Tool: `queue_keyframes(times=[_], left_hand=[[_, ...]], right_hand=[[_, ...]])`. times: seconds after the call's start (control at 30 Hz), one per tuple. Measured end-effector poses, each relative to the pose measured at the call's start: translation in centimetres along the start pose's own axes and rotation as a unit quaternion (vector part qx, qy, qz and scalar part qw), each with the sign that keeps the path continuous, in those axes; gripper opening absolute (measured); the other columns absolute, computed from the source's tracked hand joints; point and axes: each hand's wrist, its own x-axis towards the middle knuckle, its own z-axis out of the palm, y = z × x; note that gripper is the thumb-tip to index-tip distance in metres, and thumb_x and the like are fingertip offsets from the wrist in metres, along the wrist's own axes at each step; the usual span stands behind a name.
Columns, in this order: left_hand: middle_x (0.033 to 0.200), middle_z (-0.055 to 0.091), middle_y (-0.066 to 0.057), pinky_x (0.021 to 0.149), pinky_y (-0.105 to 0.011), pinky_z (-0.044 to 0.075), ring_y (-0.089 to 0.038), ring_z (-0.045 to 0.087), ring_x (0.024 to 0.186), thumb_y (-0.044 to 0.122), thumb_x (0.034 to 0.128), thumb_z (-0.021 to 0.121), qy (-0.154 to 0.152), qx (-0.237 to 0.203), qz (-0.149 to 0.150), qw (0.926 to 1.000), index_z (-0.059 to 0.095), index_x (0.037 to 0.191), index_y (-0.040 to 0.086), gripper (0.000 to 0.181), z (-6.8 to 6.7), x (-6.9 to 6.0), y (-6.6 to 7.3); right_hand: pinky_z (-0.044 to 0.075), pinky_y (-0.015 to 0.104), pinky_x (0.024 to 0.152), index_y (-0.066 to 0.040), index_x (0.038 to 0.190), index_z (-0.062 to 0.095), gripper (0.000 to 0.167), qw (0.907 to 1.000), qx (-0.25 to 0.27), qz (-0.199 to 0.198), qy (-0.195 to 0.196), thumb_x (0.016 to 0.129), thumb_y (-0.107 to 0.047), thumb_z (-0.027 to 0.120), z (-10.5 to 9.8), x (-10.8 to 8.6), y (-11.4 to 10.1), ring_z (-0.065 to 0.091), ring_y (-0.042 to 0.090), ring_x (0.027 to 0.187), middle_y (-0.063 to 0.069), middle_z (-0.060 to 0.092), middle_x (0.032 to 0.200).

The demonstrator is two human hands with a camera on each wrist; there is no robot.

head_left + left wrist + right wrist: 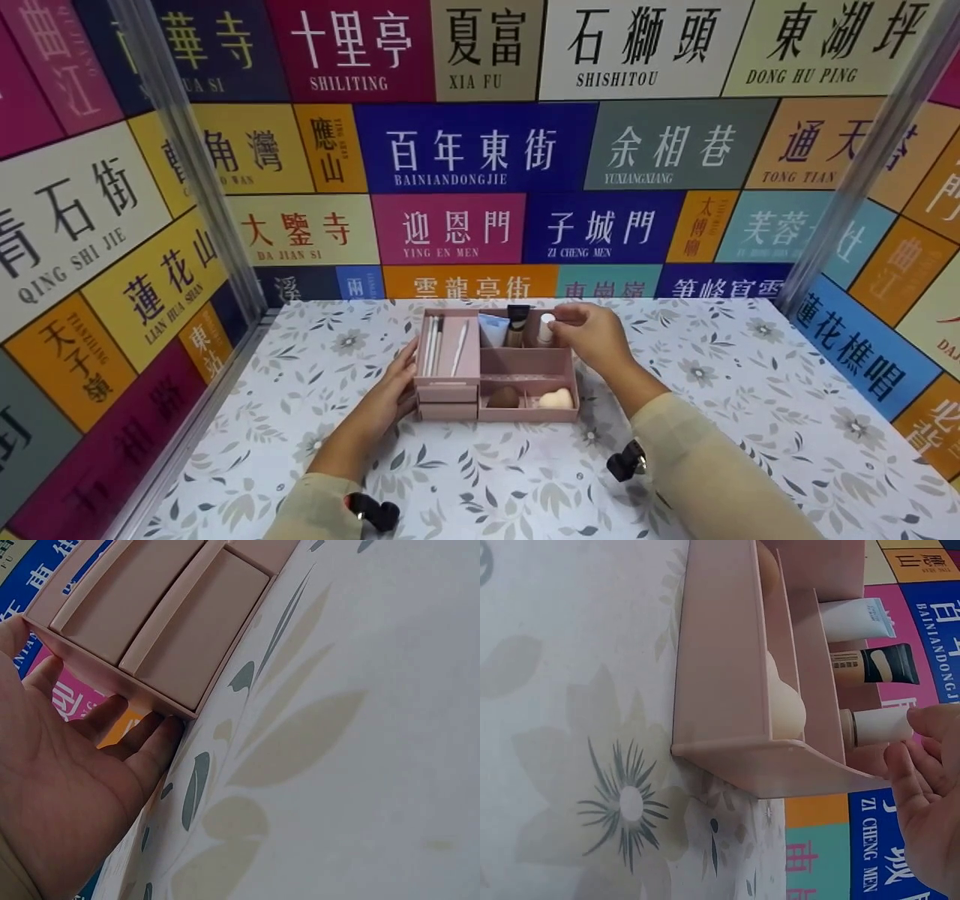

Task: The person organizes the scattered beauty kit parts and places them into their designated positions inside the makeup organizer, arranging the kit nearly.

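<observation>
A pink desk organizer stands on the table. My left hand rests its fingertips on the organizer's left side, fingers extended, beside two small drawers. At the back right compartment, my right hand pinches the white cap of a small bottle between thumb and fingers; its lower end is inside the compartment. Left of that bottle stand a black-capped tube and a pale blue-and-white tube. Front compartments hold a brown makeup sponge and a cream one.
Slim brushes and a white stick lie in the organizer's left top tray. A floral cloth covers the table. Walls of colourful sign panels and clear upright posts stand behind and beside it.
</observation>
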Motion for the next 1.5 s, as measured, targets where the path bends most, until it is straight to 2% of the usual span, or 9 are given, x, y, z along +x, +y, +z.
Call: queue_keyframes(times=[0.17,0.33,0.53,0.77,0.97,1.17,1.3,1.37,1.5], left_hand=[[0.181,0.018,0.0,0.134,-0.054,0.027,-0.031,0.032,0.163,0.048,0.1136,0.042,0.005,0.002,-0.007,1.0,0.023,0.167,0.052,0.057,0.0,0.0,0.1],[0.181,0.019,0.002,0.134,-0.053,0.026,-0.029,0.032,0.164,0.052,0.1123,0.044,0.01,0.004,-0.014,0.9998,0.026,0.165,0.056,0.056,0.0,0.0,0.1],[0.181,0.018,0.004,0.135,-0.054,0.025,-0.03,0.029,0.165,0.05,0.114,0.041,-0.001,-0.003,-0.001,1.0,0.022,0.166,0.055,0.056,0.0,-0.2,0.0],[0.18,0.019,0.009,0.135,-0.053,0.024,-0.026,0.031,0.164,0.051,0.1132,0.043,0.002,-0.004,-0.006,1.0,0.025,0.163,0.059,0.054,-0.1,-0.2,0.1],[0.18,0.019,0.01,0.135,-0.053,0.025,-0.026,0.031,0.164,0.052,0.1132,0.042,0.007,-0.005,-0.014,0.9999,0.026,0.162,0.062,0.052,0.0,-0.2,0.2],[0.181,0.019,0.006,0.134,-0.054,0.026,-0.029,0.033,0.163,0.054,0.1129,0.04,0.013,0.007,-0.023,0.9996,0.026,0.163,0.061,0.052,0.1,-0.2,0.3],[0.18,0.021,0.005,0.134,-0.055,0.026,-0.03,0.03,0.164,0.056,0.1138,0.034,0.034,0.041,-0.013,0.9985,0.027,0.164,0.056,0.051,0.2,-0.1,0.5],[0.18,0.023,0.004,0.134,-0.057,0.025,-0.032,0.028,0.165,0.055,0.1149,0.03,0.05,0.074,0.013,0.9959,0.028,0.167,0.05,0.052,0.1,-0.1,0.7],[0.178,0.03,0.001,0.135,-0.06,0.019,-0.032,0.025,0.166,0.053,0.1159,0.027,0.098,0.18,0.068,0.9764,0.034,0.168,0.038,0.055,-0.2,-0.2,1.1]], right_hand=[[0.064,0.035,0.097,-0.009,0.13,0.077,0.04,0.9989,0.046,0.006,0.008,0.095,-0.026,0.083,-0.8,-0.4,0.1,0.077,0.026,0.115,0.01,0.08,0.124],[0.064,0.023,0.08,-0.007,0.13,0.076,0.041,0.9942,0.104,0.02,0.014,0.095,-0.026,0.084,-1.8,-1.3,0.4,0.08,0.021,0.101,0.014,0.08,0.123],[0.06,0.02,0.067,-0.008,0.127,0.078,0.042,0.9911,0.126,0.032,0.027,0.094,-0.033,0.085,-3.1,-2.7,0.8,0.078,0.011,0.086,0.01,0.081,0.119],[0.065,0.023,0.081,-0.002,0.129,0.075,0.048,0.9834,0.168,0.05,0.047,0.094,-0.033,0.085,-4.4,-3.9,1.7,0.077,0.007,0.091,0.001,0.082,0.112],[0.064,0.021,0.083,-0.002,0.131,0.074,0.048,0.9788,0.182,0.075,0.057,0.094,-0.032,0.084,-5.1,-4.6,2.2,0.077,0.005,0.091,-0.008,0.082,0.104],[0.064,0.022,0.083,-0.003,0.131,0.073,0.048,0.9776,0.183,0.089,0.055,0.094,-0.033,0.084,-5.0,-5.0,2.3,0.076,0.005,0.093,-0.008,0.081,0.104],[0.064,0.024,0.083,-0.004,0.13,0.074,0.047,0.98,0.17,0.085,0.059,0.095,-0.034,0.084,-5.0,-5.2,2.5,0.075,0.005,0.093,-0.007,0.081,0.106],[0.065,0.025,0.083,-0.004,0.13,0.074,0.046,0.983,0.156,0.077,0.059,0.096,-0.035,0.082,-5.0,-5.2,2.6,0.074,0.004,0.095,-0.004,0.08,0.109],[0.064,0.025,0.085,-0.008,0.131,0.074,0.045,0.9902,0.109,0.064,0.06,0.1,-0.041,0.076,-5.2,-5.4,2.7,0.071,0.006,0.098,0.004,0.077,0.116]])
